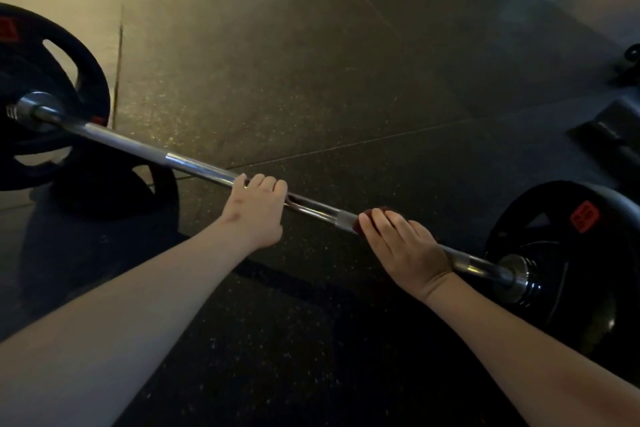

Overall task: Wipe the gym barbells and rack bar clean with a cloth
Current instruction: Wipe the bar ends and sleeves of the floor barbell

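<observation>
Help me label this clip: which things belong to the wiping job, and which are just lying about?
Job: barbell, red cloth under right hand, left hand gripping the barbell.
Lying about: dark equipment on the floor at far right.

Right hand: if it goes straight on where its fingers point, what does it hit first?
The right hand, on the cloth, points up-left across the bar: beyond it likely only floor, passing close to the left hand. Depth unclear.
</observation>
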